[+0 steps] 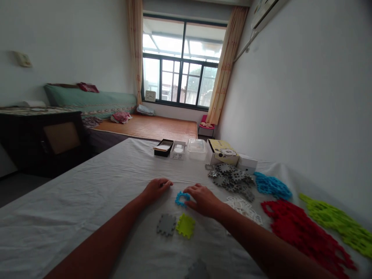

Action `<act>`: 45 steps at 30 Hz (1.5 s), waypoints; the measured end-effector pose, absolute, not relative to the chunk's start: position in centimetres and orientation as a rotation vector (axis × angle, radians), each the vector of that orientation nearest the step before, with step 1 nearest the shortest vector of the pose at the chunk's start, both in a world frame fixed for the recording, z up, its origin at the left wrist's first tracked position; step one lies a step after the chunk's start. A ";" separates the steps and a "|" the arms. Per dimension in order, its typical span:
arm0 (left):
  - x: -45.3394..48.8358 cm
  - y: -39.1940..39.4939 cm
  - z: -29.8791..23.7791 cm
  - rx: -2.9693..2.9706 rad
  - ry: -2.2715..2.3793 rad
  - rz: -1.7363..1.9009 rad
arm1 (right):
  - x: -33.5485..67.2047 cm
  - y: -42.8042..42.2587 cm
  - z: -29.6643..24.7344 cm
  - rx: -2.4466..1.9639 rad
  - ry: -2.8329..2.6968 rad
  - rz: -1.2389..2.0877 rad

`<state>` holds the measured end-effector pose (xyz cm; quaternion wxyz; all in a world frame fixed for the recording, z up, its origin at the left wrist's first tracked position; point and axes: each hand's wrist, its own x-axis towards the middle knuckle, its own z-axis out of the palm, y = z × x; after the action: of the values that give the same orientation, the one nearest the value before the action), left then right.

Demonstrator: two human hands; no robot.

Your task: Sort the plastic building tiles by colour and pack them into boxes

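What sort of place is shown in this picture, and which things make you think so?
It looks like a bedroom in a home, though I cannot be certain: there is what seems to be a bed near the window, long curtains, and a dark cabinet.

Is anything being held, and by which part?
The right hand seems to hold the small blue piece by its right side; nothing shows in the left hand.

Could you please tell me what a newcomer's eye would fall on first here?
Probably the red heap of toothed pieces to the right on the white cloth, then the bright window at the back. Next might come the small blue piece by the right hand.
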<state>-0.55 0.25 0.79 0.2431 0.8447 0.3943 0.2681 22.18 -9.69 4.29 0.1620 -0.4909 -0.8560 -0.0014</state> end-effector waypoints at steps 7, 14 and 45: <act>-0.4 0.3 0.9 2.352 1.081 0.739 | 20.5 -10.3 4.4 -1.528 -2.514 -0.072; -0.4 0.1 1.1 2.355 1.091 0.724 | 31.7 -10.9 8.3 -1.992 -2.127 -0.277; -0.6 0.1 1.5 2.336 1.058 0.686 | 20.9 -17.3 4.7 -1.386 -2.415 0.113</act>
<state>-0.58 0.07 1.51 0.2412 0.8540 0.3870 0.2506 20.90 -17.27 4.73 0.1766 -0.4896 -0.8529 0.0400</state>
